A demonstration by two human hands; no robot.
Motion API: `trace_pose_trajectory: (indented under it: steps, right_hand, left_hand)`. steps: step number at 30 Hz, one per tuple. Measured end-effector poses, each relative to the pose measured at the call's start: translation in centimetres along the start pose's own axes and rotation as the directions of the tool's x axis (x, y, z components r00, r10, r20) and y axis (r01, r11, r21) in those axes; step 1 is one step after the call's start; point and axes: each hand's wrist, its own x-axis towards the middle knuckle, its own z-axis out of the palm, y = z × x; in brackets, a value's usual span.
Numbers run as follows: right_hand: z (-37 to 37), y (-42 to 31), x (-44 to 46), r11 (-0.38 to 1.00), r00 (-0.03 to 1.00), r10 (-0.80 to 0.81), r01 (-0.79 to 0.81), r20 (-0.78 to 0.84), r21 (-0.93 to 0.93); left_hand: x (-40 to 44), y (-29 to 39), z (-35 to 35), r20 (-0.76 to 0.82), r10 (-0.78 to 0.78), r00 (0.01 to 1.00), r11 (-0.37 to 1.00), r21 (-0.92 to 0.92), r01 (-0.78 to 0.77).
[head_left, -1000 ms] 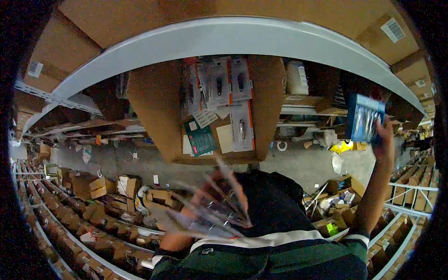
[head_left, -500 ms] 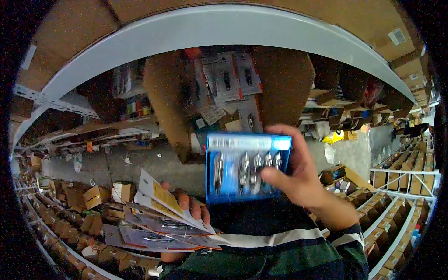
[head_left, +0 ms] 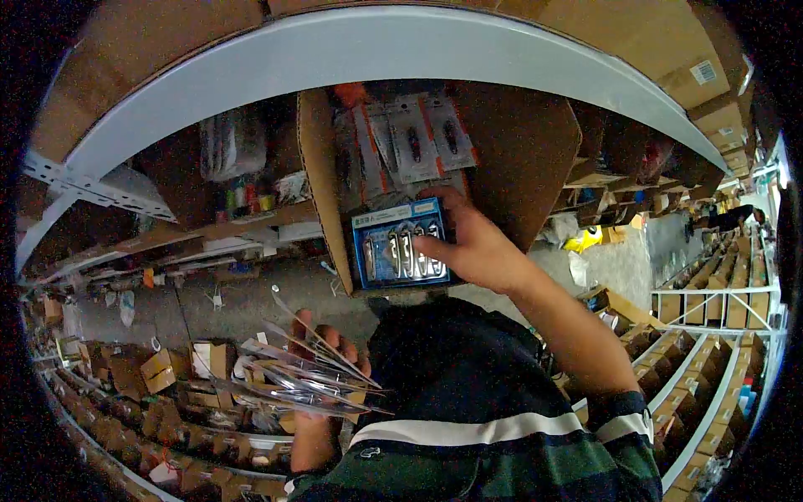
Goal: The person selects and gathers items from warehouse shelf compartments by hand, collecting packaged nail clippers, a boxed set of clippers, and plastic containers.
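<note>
Several thin packs [head_left: 293,376] fanned out in the left hand [head_left: 330,343], too overlapped and glaring to count. Partly covered by the thumb of the right hand [head_left: 481,247]: metal pieces [head_left: 406,255] in the blue box [head_left: 376,224], near the centre of the frame. Held over the lower left of an open carton [head_left: 523,159]; hard to tell whether touching its base. Wider than tall, tilted slightly up to the right, with a printed strip along the upper edge and metal pieces running roughly up and down. Gripped by a partly closed right hand, thumb across the front; closed left hand around the thin packs, spread toward upper left. Inside the carton, carded packs [head_left: 418,142]; above, a white shelf beam [head_left: 376,50]; beyond, grey floor [head_left: 230,314].
</note>
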Motion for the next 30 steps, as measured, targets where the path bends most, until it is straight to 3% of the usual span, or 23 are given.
trace_pose_trajectory:
  steps: [1,4,5,6,7,8,10,11,14,16,17,19,21,24,27,30]
  right_hand:
    - [0.0,-0.1,0.1,0.999,1.000,0.029,-0.029,0.009,-0.046]
    - [-0.1,-0.1,0.7,0.996,0.996,0.002,0.006,0.091,-0.088]
    - [-0.1,-0.1,0.6,0.996,0.996,0.005,0.003,0.089,-0.086]
    - [-0.1,-0.2,0.6,0.975,0.996,0.000,0.020,0.090,-0.221]
    - [-0.1,-0.3,0.6,0.935,0.996,-0.005,0.037,0.093,-0.352]
    - [-0.1,-0.8,0.4,0.936,0.995,-0.003,0.036,0.095,-0.351]
    - [-0.3,-2.4,-0.2,0.808,0.994,0.074,-0.011,0.083,-0.589]
    - [-0.5,-2.8,-0.2,0.810,0.993,0.075,-0.009,0.089,-0.587]
    - [-0.6,-2.6,-0.2,0.849,0.974,0.161,-0.054,0.160,-0.525]
    - [-0.6,-1.4,0.0,0.818,0.993,0.003,0.065,0.118,-0.571]
    - [-0.9,-2.1,-0.2,0.821,0.993,-0.002,0.068,0.116,-0.567]
    - [-1.7,-5.1,-1.0,0.749,0.930,0.221,0.030,0.293,-0.662]
    - [-2.2,-4.2,-4.0,0.678,0.918,-0.183,0.377,0.352,-0.631]
    - [-5.8,-5.7,-7.9,0.687,0.742,-0.540,0.661,0.397,-0.301]
    - [-11.6,-3.5,-10.4,0.748,0.768,-0.565,0.631,0.303,-0.205]
    - [-19.6,-1.0,-11.1,0.802,0.869,-0.489,0.415,-0.074,-0.429]
  left_hand:
    - [-0.2,0.3,-0.7,0.066,-0.048,0.997,0.998,0.036,0.045]
    - [0.6,-0.1,-0.3,0.164,-0.110,0.980,0.988,-0.093,0.127]
    - [0.6,-0.3,0.9,-0.007,-0.083,0.997,0.995,-0.054,0.082]
    - [0.7,-0.4,1.9,-0.177,-0.045,0.983,0.999,-0.006,0.044]
    - [0.8,-0.4,2.1,-0.198,-0.031,0.980,0.999,0.035,0.038]
    - [0.9,-0.4,2.1,-0.201,-0.031,0.979,0.999,0.035,0.038]
    - [0.9,-0.5,2.0,-0.214,-0.046,0.976,0.999,-0.018,0.043]
    - [0.9,-0.6,1.8,-0.219,-0.042,0.975,0.999,-0.016,0.040]
    - [0.7,-0.7,0.4,-0.142,-0.008,0.990,0.999,0.039,0.014]
    - [-0.1,-0.3,-1.6,0.042,-0.038,0.998,0.996,-0.075,0.041]
    - [-0.6,-0.2,-1.9,0.105,-0.046,0.993,0.993,-0.108,0.057]
    - [-0.9,-0.2,-1.5,0.115,0.004,0.993,0.995,-0.099,0.007]
    - [-1.1,-0.4,-1.0,0.089,0.055,0.994,0.996,-0.071,-0.049]
    - [-1.0,-1.1,-0.3,0.077,0.105,0.991,0.994,-0.045,-0.102]
    - [-0.6,-2.3,0.8,0.086,0.139,0.987,0.990,-0.017,-0.138]
    - [-0.4,-4.0,1.7,0.086,0.165,0.983,0.986,0.010,-0.166]
